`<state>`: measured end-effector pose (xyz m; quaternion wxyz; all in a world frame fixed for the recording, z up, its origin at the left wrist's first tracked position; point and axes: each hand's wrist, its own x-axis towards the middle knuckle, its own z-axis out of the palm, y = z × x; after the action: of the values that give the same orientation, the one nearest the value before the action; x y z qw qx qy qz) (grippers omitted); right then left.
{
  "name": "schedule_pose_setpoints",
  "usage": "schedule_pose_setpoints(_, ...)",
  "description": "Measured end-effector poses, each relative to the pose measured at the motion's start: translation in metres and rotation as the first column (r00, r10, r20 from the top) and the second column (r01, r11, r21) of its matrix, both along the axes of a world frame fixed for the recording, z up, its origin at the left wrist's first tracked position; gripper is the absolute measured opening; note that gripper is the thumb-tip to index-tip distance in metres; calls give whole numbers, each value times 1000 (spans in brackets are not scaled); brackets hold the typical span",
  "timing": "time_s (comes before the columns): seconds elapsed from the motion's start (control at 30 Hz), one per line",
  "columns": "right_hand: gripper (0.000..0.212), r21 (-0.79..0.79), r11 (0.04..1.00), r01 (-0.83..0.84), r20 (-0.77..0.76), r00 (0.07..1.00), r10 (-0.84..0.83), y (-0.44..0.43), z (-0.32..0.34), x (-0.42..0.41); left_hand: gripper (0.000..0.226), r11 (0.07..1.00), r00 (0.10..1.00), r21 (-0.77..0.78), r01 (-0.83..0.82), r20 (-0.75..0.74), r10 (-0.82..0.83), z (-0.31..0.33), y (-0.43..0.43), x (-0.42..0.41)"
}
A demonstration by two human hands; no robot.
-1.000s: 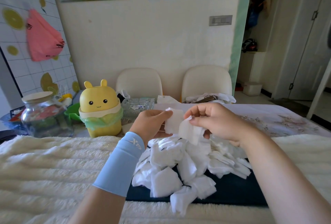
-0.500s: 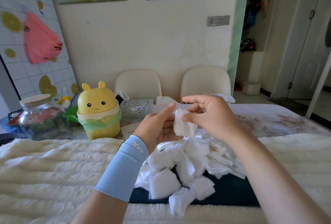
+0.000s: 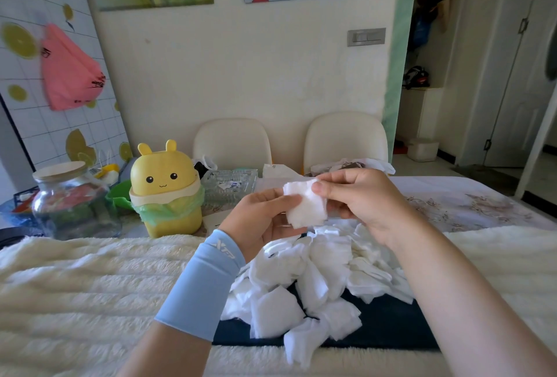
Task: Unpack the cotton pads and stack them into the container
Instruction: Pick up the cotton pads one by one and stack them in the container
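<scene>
A small stack of white cotton pads (image 3: 306,206) is held up between both hands above the table. My left hand (image 3: 259,220), with a light blue sleeve on its wrist, grips the stack from the left with thumb on top. My right hand (image 3: 358,198) pinches the stack's upper right edge. Below them a loose heap of cotton pads (image 3: 313,280) lies on a dark blue mat (image 3: 385,325). A clear glass container (image 3: 230,186) stands behind the hands, partly hidden by them.
A cream fluffy cloth (image 3: 90,286) covers the near table. A yellow bunny-faced bin (image 3: 165,189) and a glass jar (image 3: 69,198) stand at the left. Two cream chairs (image 3: 232,141) are behind the table. A doorway opens at the right.
Both hands brought two separate pads together into one stack; the stack now sits squarer between the hands. The head has tilted slightly, and the hands stay in front of the glass container.
</scene>
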<state>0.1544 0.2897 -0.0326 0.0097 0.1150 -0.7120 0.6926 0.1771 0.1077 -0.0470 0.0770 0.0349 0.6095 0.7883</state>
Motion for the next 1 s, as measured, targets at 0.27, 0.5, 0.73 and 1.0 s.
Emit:
schedule_pose_setpoints(0.27, 13, -36, 999, 11, -28, 1000, -12, -4, -1, 1, 23, 998, 999, -66, -8, -42, 5, -2, -2, -1)
schedule_pose_setpoints(0.5, 51, 185, 981, 47, -113, 993, -27, -7, -10, -4, 32, 998, 998, -30, -48, -31, 47, -3, -2, -4)
schedule_pose_setpoints(0.73, 44, 81, 997, 2, 9, 1000, -3, -10, -18, -11, 42, 980, 991, -190, -52, -132, 27, -8, -2, -5)
schedule_pose_setpoints(1.0, 17, 368, 904, -217, 108, 976, 191, 2, 1, -16, 65, 824, 979, -548, -142, -198, 37, 2, -13, -24)
